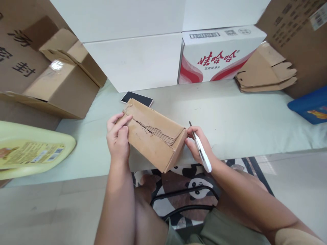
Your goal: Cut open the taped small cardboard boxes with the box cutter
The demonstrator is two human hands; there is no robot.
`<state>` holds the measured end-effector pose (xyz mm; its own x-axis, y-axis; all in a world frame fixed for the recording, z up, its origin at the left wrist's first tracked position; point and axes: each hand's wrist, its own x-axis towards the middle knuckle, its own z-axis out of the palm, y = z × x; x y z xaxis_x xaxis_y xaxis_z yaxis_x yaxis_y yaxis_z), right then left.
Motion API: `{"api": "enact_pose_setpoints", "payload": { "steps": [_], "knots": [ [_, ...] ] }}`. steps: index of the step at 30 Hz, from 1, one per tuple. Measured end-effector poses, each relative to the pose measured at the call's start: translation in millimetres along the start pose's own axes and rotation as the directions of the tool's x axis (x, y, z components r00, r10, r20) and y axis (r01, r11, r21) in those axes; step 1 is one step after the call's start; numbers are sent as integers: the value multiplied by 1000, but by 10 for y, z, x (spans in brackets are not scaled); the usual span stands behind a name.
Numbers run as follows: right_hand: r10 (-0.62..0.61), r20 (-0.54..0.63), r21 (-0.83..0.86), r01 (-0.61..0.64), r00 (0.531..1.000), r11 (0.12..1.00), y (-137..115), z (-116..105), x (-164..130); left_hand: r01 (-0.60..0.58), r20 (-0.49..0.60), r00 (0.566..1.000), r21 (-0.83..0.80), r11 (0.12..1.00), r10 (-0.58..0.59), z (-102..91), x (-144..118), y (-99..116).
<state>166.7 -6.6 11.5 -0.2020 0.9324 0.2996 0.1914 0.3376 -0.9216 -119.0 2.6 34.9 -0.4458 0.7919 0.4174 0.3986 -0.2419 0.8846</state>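
Observation:
A small brown cardboard box (153, 139) is held tilted over the front edge of the pale green table (230, 115). Its top seam is torn open along a jagged line of brown tape. My left hand (118, 139) grips the box's left end, fingers over the top edge. My right hand (198, 146) touches the box's right end and holds a white utility knife (201, 151), blade pointing up and away. A black phone (137, 98) lies flat just behind the box.
Large white boxes (133, 61) and a red-and-white carton (219, 54) stand behind. Open brown cartons (61, 81) sit at left, folded cardboard (265, 71) at right. A yellow container (30, 153) lies at the left edge, a blue bag (309, 105) at the right.

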Motion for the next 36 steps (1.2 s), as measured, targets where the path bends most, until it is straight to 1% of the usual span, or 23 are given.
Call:
{"api": "enact_pose_setpoints", "payload": {
  "steps": [4, 6, 10, 15, 21, 27, 32, 36],
  "knots": [
    [59, 10, 42, -60, 998, 997, 5, -2, 9, -50, -17, 999, -41, 998, 49, 4, 11, -57],
    [103, 21, 51, -104, 995, 993, -12, -10, 14, -59, -32, 998, -57, 997, 57, 11, 15, -47],
    [192, 68, 88, -197, 979, 976, -46, -19, 19, 22, -64, 998, -13, 1000, -23, 20, 13, 52],
    [233, 111, 153, -248, 966, 957, -25, -7, -4, 74, -103, 992, -50, 996, -79, 15, 25, 127],
    [227, 132, 175, -249, 965, 953, -25, -10, -27, 107, -128, 985, -76, 991, -116, 7, 43, 136],
    [193, 118, 163, -211, 974, 964, -36, -30, -42, 112, -125, 985, -61, 992, -119, -1, 45, 172],
    [148, 113, 180, -166, 983, 969, -55, -32, -48, 146, -139, 977, -117, 982, -162, 15, 52, 217],
    [147, 101, 188, -164, 984, 968, -26, -17, -64, 161, -144, 973, -133, 978, -180, 17, 60, 239]
  ]
}}
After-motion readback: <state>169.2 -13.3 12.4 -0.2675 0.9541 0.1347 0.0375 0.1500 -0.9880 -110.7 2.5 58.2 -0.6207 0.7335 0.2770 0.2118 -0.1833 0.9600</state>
